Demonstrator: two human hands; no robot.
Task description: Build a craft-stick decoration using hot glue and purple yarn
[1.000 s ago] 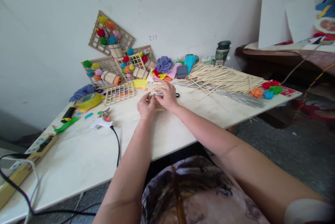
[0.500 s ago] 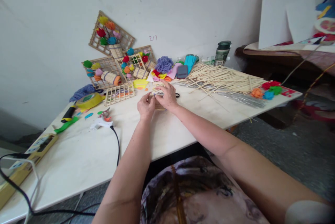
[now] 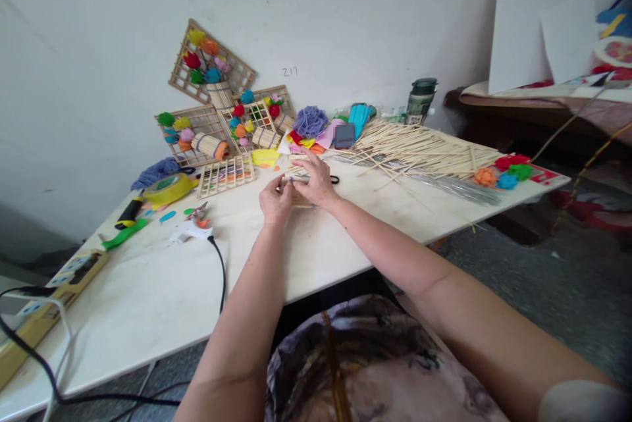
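Observation:
Close together over the middle of the table, both hands work at a thin wooden stick (image 3: 300, 179). My left hand (image 3: 276, 201) is closed, its thumb and index finger pinching the stick near its left end. My right hand (image 3: 316, 182) pinches the stick from the right, with some fingers raised. A small purple spot, perhaps yarn, shows on the stick between the fingertips. More sticks (image 3: 303, 206) lie just below the hands, partly covered by them. A black loop, like a scissors handle (image 3: 335, 180), sticks out past my right hand.
Stick lattices with felt flowers (image 3: 212, 60) lean at the back wall. Purple yarn (image 3: 310, 122) and a large stick pile (image 3: 424, 149) lie behind. At left are a glue gun (image 3: 193, 231), yellow tape (image 3: 170, 190), a cutter (image 3: 130, 212) and a power strip (image 3: 74, 277).
Both hands stay in nearly the same place, still pinching the stick. The fingers shift only slightly, and the view moves a little.

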